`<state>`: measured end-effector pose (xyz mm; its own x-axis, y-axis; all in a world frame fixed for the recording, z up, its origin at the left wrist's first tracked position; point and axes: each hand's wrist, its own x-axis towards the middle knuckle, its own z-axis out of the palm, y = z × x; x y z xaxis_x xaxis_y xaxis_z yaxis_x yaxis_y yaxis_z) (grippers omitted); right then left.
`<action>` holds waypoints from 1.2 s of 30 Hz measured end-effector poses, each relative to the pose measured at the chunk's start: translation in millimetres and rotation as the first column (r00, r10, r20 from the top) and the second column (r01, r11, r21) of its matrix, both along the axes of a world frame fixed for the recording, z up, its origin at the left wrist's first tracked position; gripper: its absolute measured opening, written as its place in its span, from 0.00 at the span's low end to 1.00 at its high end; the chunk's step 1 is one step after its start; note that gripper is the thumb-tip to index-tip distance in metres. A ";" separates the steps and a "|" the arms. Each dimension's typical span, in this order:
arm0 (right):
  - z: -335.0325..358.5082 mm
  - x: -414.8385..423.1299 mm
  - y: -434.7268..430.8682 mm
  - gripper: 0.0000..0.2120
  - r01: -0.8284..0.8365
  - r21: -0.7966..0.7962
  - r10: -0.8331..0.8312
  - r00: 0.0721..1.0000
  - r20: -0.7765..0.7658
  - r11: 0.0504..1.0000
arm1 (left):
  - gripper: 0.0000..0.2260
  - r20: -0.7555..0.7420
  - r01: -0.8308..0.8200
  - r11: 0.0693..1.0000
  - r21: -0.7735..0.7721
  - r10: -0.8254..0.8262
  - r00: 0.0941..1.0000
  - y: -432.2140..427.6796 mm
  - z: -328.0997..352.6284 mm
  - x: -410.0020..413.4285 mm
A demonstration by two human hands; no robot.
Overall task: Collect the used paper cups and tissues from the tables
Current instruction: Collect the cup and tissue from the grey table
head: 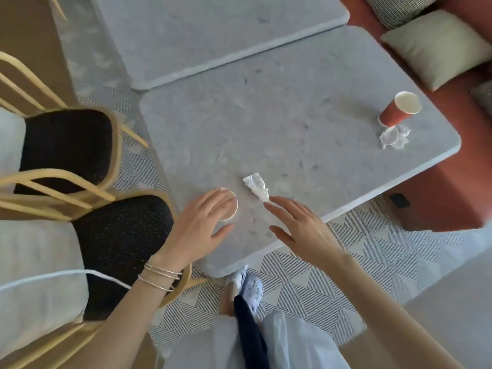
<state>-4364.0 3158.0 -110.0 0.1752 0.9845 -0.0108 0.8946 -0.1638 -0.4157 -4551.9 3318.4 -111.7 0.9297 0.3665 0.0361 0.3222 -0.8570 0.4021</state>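
A paper cup (pixel 232 209) stands near the front edge of the grey stone table (pixel 292 115); only its white rim shows past my left hand (pixel 202 222), which hovers over it with straight, spread fingers. A crumpled white tissue (pixel 256 187) lies just to the right of it. My right hand (pixel 300 225) is open, its fingertips at the near end of that tissue. At the table's far right a red paper cup (pixel 398 110) stands upright beside a second crumpled tissue (pixel 394 137).
Two wooden chairs with dark seats (pixel 69 147) and pale cushions stand to the left. A second grey table (pixel 213 35) adjoins at the back. A rust-red sofa (pixel 452 195) with a beige pillow (pixel 439 46) lies to the right. My feet (pixel 245 286) stand on patterned carpet.
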 end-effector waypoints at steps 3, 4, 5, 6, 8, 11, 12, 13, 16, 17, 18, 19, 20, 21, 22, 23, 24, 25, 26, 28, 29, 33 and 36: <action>-27.6 14.0 24.7 0.20 0.004 -0.067 -0.007 0.999 -0.036 0.998 | 0.22 -0.047 -0.050 0.998 -0.031 0.048 0.998 13.1 -15.7 10.6; -37.0 18.6 33.5 0.20 0.012 -0.084 -0.016 0.999 -0.045 0.996 | 0.24 -0.065 -0.066 0.997 -0.043 0.064 0.996 16.0 -19.3 14.1; -46.3 23.1 42.3 0.19 0.022 -0.099 -0.028 0.998 -0.057 0.995 | 0.26 -0.078 -0.081 0.995 -0.058 0.076 0.994 18.1 -22.4 17.5; -55.0 26.8 51.6 0.19 0.029 -0.113 -0.037 0.997 -0.072 0.993 | 0.27 -0.083 -0.089 0.993 -0.078 0.083 0.993 19.8 -25.2 19.9; -70.9 32.7 69.2 0.19 0.036 -0.130 -0.049 0.994 -0.099 0.991 | 0.28 -0.083 -0.086 0.990 -0.108 0.077 0.994 21.9 -30.9 22.9; -90.9 38.6 88.6 0.19 0.036 -0.155 -0.053 0.992 -0.110 0.987 | 0.29 -0.093 -0.058 0.991 -0.122 0.047 0.995 23.0 -38.3 22.9; -95.9 40.0 92.7 0.18 0.030 -0.168 -0.050 0.992 -0.113 0.985 | 0.29 -0.096 -0.047 0.991 -0.127 0.035 0.995 23.1 -40.1 22.9; -99.7 41.0 95.3 0.18 0.024 -0.174 -0.045 0.992 -0.118 0.984 | 0.30 -0.103 -0.036 0.991 -0.132 0.022 0.994 23.0 -41.2 23.3; -105.1 41.0 98.5 0.16 0.031 -0.131 -0.044 0.994 -0.098 0.991 | 0.30 -0.115 -0.002 0.991 -0.135 -0.014 0.993 23.6 -42.8 25.8; -105.0 40.2 98.4 0.15 0.045 -0.111 -0.055 0.994 -0.090 0.993 | 0.30 -0.119 0.007 0.991 -0.136 -0.024 0.993 24.2 -42.4 26.7; -104.4 39.4 97.7 0.14 0.064 -0.094 -0.072 0.993 -0.089 0.994 | 0.30 -0.122 0.017 0.990 -0.139 -0.034 0.992 25.0 -41.8 27.6; -103.9 38.5 96.3 0.12 0.083 -0.080 -0.090 0.992 -0.090 0.993 | 0.31 -0.122 0.029 0.990 -0.141 -0.047 0.991 26.0 -41.3 28.1; -103.3 37.8 94.1 0.11 0.097 -0.069 -0.103 0.991 -0.089 0.993 | 0.31 -0.123 0.043 0.989 -0.143 -0.060 0.991 27.2 -40.9 28.4; -102.9 37.4 91.8 0.10 0.108 -0.063 -0.113 0.990 -0.088 0.992 | 0.32 -0.126 0.057 0.988 -0.142 -0.076 0.989 28.8 -40.2 28.4; -102.3 36.9 89.6 0.09 0.117 -0.068 -0.123 0.988 -0.092 0.991 | 0.33 -0.134 0.072 0.988 -0.136 -0.090 0.987 30.5 -39.5 28.0; -101.2 36.4 87.5 0.08 0.129 -0.080 -0.137 0.985 -0.102 0.988 | 0.33 -0.143 0.083 0.988 -0.129 -0.101 0.985 32.2 -38.7 27.6; -99.8 36.0 85.6 0.07 0.140 -0.094 -0.151 0.982 -0.116 0.986 | 0.33 -0.149 0.087 0.988 -0.124 -0.106 0.983 33.8 -37.8 27.3; -97.9 35.4 83.7 0.06 0.149 -0.105 -0.161 0.979 -0.125 0.983 | 0.33 -0.153 0.087 0.988 -0.124 -0.106 0.983 35.3 -36.7 27.2; -95.5 34.9 81.8 0.06 0.153 -0.114 -0.167 0.978 -0.128 0.982 | 0.33 -0.152 0.085 0.988 -0.131 -0.105 0.983 36.7 -35.4 27.4; -88.9 34.1 77.1 0.06 0.157 -0.128 -0.173 0.976 -0.128 0.979 | 0.32 -0.141 0.090 0.985 -0.146 -0.111 0.984 39.0 -32.4 29.9; -84.9 33.9 74.3 0.07 0.163 -0.129 -0.180 0.975 -0.131 0.978 | 0.32 -0.130 0.102 0.984 -0.145 -0.121 0.984 40.3 -31.0 32.1; -63.2 35.3 58.8 0.08 0.234 -0.064 -0.241 0.962 -0.130 0.970 | 0.31 -0.088 0.147 0.980 -0.138 -0.160 0.983 43.8 -23.4 45.7; -43.0 39.2 42.5 0.07 0.276 -0.011 -0.275 0.954 -0.118 0.961 | 0.30 -0.067 0.163 0.978 -0.134 -0.173 0.983 43.3 -16.2 57.2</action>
